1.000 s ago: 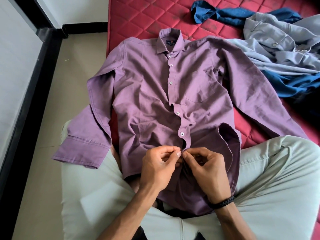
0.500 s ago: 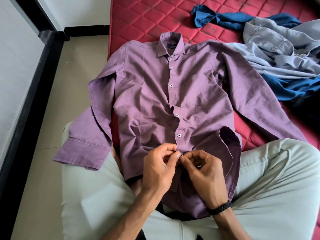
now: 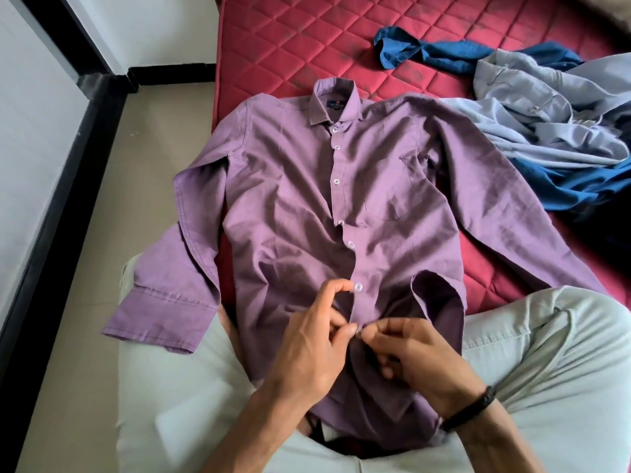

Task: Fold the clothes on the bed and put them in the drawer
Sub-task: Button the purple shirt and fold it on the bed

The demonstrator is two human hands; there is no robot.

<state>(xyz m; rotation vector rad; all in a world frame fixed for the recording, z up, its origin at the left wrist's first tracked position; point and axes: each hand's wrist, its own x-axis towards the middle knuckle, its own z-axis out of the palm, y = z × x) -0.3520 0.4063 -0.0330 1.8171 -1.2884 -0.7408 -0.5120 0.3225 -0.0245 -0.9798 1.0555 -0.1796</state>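
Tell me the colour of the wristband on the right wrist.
Black braided wristband, clearest in the head view.

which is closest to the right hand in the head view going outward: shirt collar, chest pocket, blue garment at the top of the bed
From the right hand:
1. chest pocket, just above, right of the buttons
2. shirt collar, at the shirt's top
3. blue garment, far end of the bed

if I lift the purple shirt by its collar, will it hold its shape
Probably not. The purple shirt looks thin and creased, so it would likely sag. Its sleeves would probably dangle; one already droops off the bed. It looks light.
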